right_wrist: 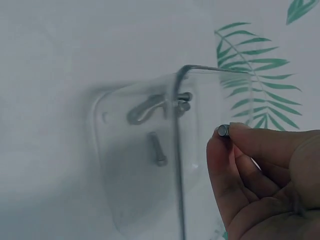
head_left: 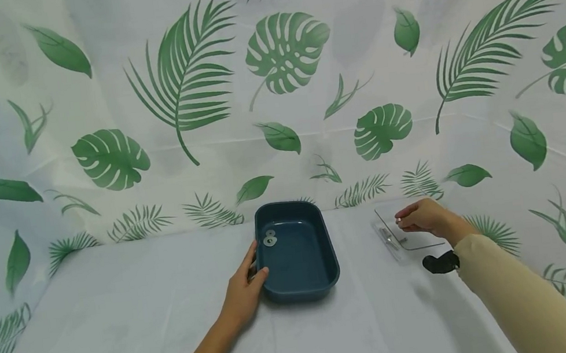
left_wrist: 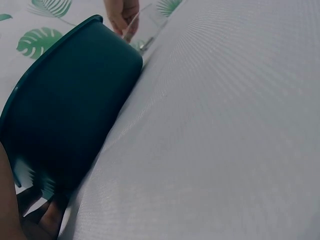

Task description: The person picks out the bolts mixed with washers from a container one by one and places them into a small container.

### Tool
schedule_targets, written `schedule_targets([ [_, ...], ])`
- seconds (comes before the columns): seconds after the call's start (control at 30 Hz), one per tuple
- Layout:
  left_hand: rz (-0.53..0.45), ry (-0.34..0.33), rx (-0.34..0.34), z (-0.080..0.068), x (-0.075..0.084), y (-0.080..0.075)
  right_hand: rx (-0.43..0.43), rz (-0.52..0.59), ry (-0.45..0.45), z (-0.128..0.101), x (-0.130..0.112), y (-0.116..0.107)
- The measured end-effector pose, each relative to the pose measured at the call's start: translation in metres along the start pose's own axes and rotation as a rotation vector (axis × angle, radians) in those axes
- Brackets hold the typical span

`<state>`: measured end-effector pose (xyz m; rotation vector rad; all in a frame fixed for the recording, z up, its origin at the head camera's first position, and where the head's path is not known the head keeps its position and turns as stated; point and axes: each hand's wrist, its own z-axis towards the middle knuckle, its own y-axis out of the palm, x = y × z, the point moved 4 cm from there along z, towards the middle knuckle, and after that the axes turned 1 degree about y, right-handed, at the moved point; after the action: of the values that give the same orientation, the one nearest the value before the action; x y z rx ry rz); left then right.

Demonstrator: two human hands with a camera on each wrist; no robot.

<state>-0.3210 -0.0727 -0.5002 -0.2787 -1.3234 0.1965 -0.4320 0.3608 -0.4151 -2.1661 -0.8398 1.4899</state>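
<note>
A dark blue oblong tub (head_left: 297,250) stands on the white cloth with two metal washers (head_left: 270,238) lying inside near its left wall. My left hand (head_left: 245,288) grips the tub's left rim, thumb on the rim; the left wrist view shows the tub's outer wall (left_wrist: 75,105). To the right sits a clear plastic tray (head_left: 400,236) holding several small metal bolts (right_wrist: 159,150). My right hand (head_left: 421,217) hovers over this tray (right_wrist: 145,165) and pinches a small metal piece (right_wrist: 222,131) between thumb and fingertip.
A leaf-printed white cloth (head_left: 120,311) covers the table and the backdrop behind it. Black wrist camera mounts (head_left: 439,262) sit at both wrists. Bare cloth lies left of the tub and toward the front.
</note>
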Motion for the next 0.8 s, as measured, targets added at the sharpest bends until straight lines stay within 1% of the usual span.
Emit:
schedule_targets([
  [0.13, 0.01, -0.014, 0.001, 0.002, 0.0, 0.0, -0.004, 0.024, 0.021, 0.007, 0.009, 0.006],
  [0.33, 0.032, -0.02, 0.002, 0.001, -0.002, 0.0, 0.012, 0.045, 0.045, 0.012, 0.012, 0.017],
  [0.63, 0.009, -0.009, 0.002, 0.0, -0.002, 0.003, 0.062, 0.035, 0.068, 0.015, 0.019, 0.018],
  [0.8, 0.0, -0.015, 0.002, 0.001, -0.002, 0.002, 0.083, 0.029, 0.087, 0.018, 0.021, 0.017],
])
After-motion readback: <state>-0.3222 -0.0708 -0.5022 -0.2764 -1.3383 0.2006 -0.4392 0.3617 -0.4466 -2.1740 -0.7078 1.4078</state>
